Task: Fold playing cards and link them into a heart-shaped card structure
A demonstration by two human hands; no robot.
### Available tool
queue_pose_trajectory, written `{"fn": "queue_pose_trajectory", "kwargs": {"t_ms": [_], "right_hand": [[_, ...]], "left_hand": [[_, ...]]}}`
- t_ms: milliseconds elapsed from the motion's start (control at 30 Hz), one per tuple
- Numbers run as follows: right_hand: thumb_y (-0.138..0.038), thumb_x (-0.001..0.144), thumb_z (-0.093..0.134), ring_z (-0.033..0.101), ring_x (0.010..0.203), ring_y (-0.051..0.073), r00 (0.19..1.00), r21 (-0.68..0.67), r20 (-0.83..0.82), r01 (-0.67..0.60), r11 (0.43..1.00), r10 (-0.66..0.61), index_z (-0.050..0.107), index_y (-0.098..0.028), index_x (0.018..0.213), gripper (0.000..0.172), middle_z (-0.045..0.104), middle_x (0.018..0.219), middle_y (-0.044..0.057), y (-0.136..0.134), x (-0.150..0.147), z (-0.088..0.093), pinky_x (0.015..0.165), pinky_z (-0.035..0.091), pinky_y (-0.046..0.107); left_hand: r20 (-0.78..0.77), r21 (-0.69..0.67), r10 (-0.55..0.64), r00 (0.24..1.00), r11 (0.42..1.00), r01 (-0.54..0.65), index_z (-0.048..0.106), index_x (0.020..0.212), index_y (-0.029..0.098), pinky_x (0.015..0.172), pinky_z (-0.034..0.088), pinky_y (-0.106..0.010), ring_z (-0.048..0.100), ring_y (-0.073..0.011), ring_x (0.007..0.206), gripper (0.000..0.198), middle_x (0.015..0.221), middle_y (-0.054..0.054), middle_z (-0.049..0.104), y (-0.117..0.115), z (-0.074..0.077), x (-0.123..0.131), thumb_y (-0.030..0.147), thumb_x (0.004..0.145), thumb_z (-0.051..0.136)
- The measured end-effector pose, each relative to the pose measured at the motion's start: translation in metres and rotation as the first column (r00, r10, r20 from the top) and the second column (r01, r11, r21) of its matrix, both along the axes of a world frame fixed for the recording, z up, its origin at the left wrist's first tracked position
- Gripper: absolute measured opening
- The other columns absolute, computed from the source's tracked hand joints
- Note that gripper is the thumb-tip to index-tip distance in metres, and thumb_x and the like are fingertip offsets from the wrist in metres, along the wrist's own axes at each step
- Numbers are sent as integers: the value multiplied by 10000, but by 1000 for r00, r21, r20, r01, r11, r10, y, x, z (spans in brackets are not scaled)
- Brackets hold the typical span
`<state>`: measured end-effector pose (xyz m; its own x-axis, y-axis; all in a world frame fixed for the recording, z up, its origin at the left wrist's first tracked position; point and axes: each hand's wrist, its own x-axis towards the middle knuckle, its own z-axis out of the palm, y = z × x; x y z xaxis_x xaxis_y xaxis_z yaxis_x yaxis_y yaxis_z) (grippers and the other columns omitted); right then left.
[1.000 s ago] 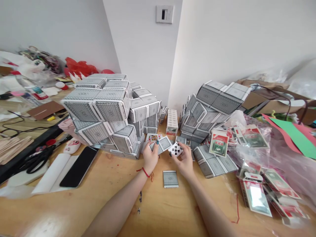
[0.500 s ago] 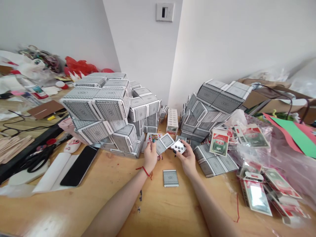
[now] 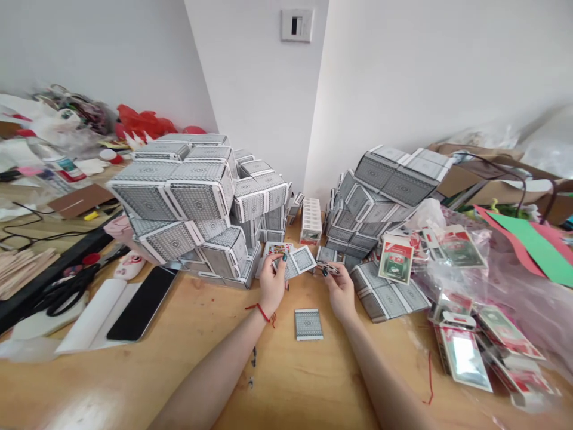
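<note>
The square card [image 3: 308, 324] lies flat on the surface [image 3: 286, 382], back side up, closest to the person. Well to its left is a black phone [image 3: 142, 304]. Just past the square card, on its left, the left hand [image 3: 273, 282] pinches a long patterned piece [image 3: 301, 261], thumb on top. The long way of that piece runs from the left fingers across toward the right hand [image 3: 341, 292], so its free end is near the right fingers. Past the square card, on its right, the right fingers are closed on a thin piece [image 3: 327, 268], turned edge-on. I can't tell if the two pieces touch. Farther past the square card are face-up cards [image 3: 278, 246], then a big left stack [image 3: 199, 197] and a right stack [image 3: 380, 203], one on each side
</note>
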<state>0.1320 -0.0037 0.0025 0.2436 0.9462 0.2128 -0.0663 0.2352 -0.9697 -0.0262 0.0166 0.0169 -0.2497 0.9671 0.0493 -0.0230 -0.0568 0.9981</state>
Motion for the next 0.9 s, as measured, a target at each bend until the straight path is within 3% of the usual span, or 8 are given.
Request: {"fn": "queue_pose_trajectory", "kwargs": {"t_ms": [100,233,433,600,733,900], "right_hand": [[-277,745,530,525,995,219,989,44,146,29,999,-35,623,-213,926,213,593,1024,65,1,3,2,888,403,418],[-298,789,486,506,1046,217,975,48,222,0,999,-11,632,-219,997,266,591,1081,71,-1,2,9,928,364,419],[-323,772,529,481,1102,235,982,12,178,-61,998,58,613,-214,1043,304,578,1137,74,-5,0,15,962,334,436],[-309,674,643,487,1095,237,994,11,47,-99,995,99,510,-201,1138,494,550,1157,91,-3,-1,11,944,366,424],[-286,640,673,489,1076,218,998,53,20,-67,996,66,420,-223,1178,598,530,1138,95,-2,-3,8,899,407,394],[-250,644,665,474,1070,217,996,73,53,-75,994,71,411,-234,1160,576,509,1125,88,-2,-3,9,882,411,387]], "left_hand": [[-13,0,-7,1000,1000,7,521,919,177,274,308,-160,376,-27,313,248,591,60,481,1,-1,0,368,762,518],[-26,16,-22,999,1000,22,527,922,170,278,299,-155,381,-25,303,245,583,60,485,2,-2,0,357,764,516],[-21,14,-4,1000,1000,4,523,923,163,293,312,-158,392,-32,322,257,601,47,509,2,-1,-1,360,757,519],[-1,3,30,1000,1000,-30,504,945,167,304,327,-156,401,-40,341,276,590,46,514,4,4,-6,371,761,511],[-61,26,19,998,999,-18,526,930,167,301,304,-161,399,-44,344,260,593,41,522,6,7,-9,362,759,514],[-183,58,7,983,998,4,576,925,176,350,317,-180,424,-68,384,238,549,32,533,5,6,-12,331,754,519]]}}
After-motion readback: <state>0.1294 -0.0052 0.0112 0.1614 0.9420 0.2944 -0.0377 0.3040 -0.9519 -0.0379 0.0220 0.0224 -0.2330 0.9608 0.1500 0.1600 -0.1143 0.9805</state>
